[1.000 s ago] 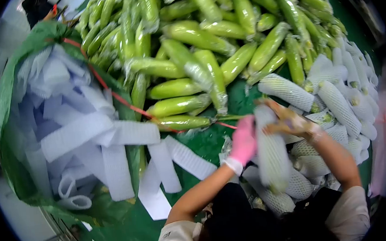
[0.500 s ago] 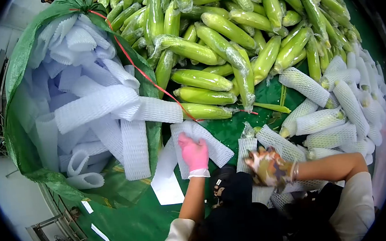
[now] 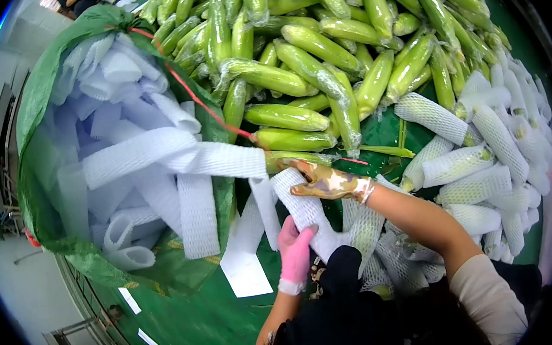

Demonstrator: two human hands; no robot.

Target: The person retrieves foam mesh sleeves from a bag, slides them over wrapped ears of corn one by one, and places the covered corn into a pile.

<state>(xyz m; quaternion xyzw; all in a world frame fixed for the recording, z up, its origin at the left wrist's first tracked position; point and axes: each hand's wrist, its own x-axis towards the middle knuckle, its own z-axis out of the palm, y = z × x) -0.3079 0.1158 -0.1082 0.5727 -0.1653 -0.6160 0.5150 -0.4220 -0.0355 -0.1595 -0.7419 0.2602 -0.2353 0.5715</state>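
My left hand [image 3: 295,249], in a pink glove, is closed on the lower part of a white foam net sleeve [image 3: 305,210]. My right hand [image 3: 334,182], in a patterned brown-and-white glove, is at the sleeve's upper end. Its thumb and fingers are spread, with the thumb over the sleeve and the fingertips by a film-wrapped ear of corn [image 3: 310,157]. Whether those fingertips touch the corn I cannot tell. Right beside my hands, a sleeved ear of corn [image 3: 366,233] lies among others.
A green sack [image 3: 31,192] full of foam sleeves [image 3: 138,154] stands at left, a red string [image 3: 200,100] across its edge. Film-wrapped corn [image 3: 318,43] is heaped at the back. Sleeved corn [image 3: 474,183] is piled at right. White paper [image 3: 246,277] lies on the green floor [image 3: 197,321]. Another person [image 3: 78,1] is far back left.
My right hand has left the sleeved ear near my lap and swung forward and left to the foam sleeve. My left hand has shifted slightly right and nearer me, with the sleeve.
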